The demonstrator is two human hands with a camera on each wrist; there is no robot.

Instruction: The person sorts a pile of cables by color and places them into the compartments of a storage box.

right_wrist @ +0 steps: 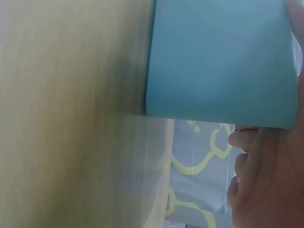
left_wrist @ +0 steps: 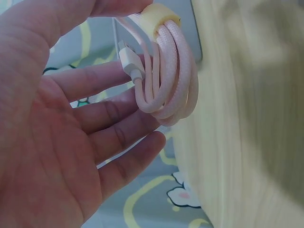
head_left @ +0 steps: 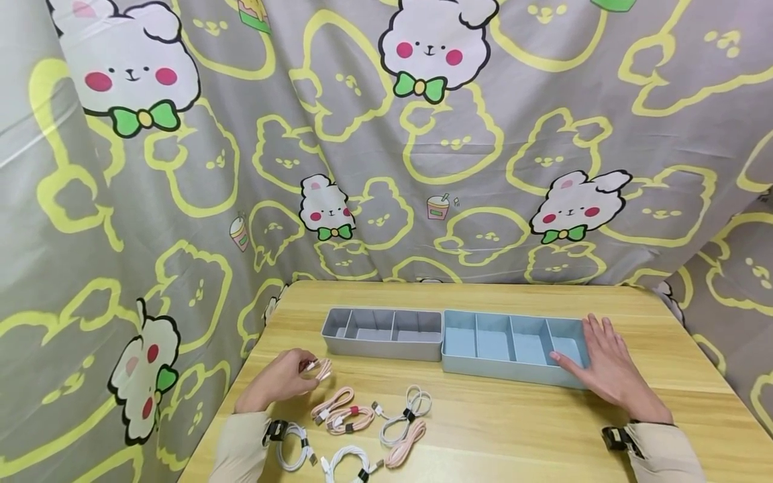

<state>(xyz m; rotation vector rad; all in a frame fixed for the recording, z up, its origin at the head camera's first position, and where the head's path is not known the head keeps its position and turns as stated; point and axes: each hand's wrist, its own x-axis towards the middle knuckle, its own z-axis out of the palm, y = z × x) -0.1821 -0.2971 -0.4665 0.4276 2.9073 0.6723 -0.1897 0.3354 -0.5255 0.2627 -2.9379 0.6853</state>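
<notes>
- From the head camera I see the left hand [head_left: 282, 380] at the left of the table [head_left: 513, 436], thumb and fingertips pinching a coiled pink cable [head_left: 324, 369] in front of the left end of the grey box [head_left: 386, 348].
- The right hand [head_left: 612, 365] lies at the right end of the blue box [head_left: 510, 372] — fingers straight and spread, the thumb over the rightmost of four compartments — touching it without wrapping round it.
- The two boxes stand end to end; nearer me lie three more pink coils [head_left: 406, 444], a pale grey cable [head_left: 394, 433] with a black strap, and two white cables [head_left: 350, 455].
- On the left wrist camera, I have the thumb at the pink cable's yellow band [left_wrist: 166, 18], the other fingers loosely bent behind the loops; a white connector [left_wrist: 131, 61] points up at the side.
- On the right wrist camera, the blue box's end wall fills the upper part, with the fingers [right_wrist: 246, 141] reaching past its edge; their tips are partly hidden — I cannot tell how hard they press.
</notes>
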